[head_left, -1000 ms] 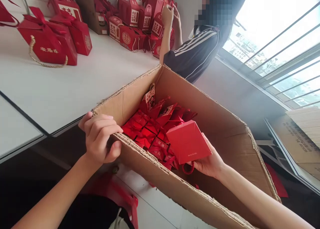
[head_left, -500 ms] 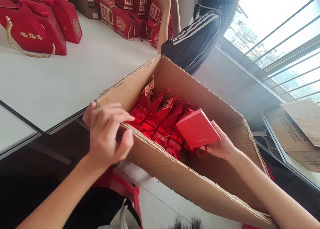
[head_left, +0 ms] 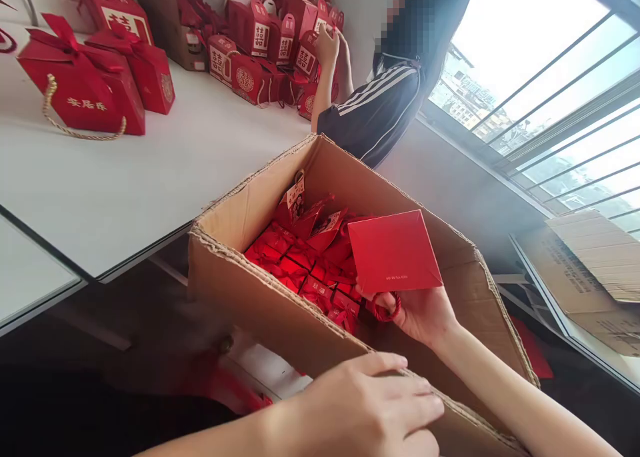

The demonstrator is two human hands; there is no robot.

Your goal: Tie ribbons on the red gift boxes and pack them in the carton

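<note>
My right hand (head_left: 425, 314) is closed around a red gift box (head_left: 395, 250), held tilted over the cardboard box with a flat panel with small pale print facing me. A red cord loop (head_left: 387, 307) hangs by the fingers. Below it, several red gift boxes (head_left: 285, 264) with ribbons stand packed inside the cardboard box (head_left: 240, 310). My left hand (head_left: 375, 404) lies across the near rim of that cardboard box, fingers stretched out over the edge; its thumb is hidden.
On the white table (head_left: 125, 197) stand two red ribboned boxes (head_left: 95, 104) and a pile of red gift boxes (head_left: 255, 57). A co-worker (head_left: 380, 104) stands beyond the cardboard box, hands raised at the pile. Flattened cardboard (head_left: 595, 277) lies at right, below a barred window.
My left hand has moved from the cardboard box's left corner rightward along the near rim. The gift box in my right hand has turned its flat panel more toward me.
</note>
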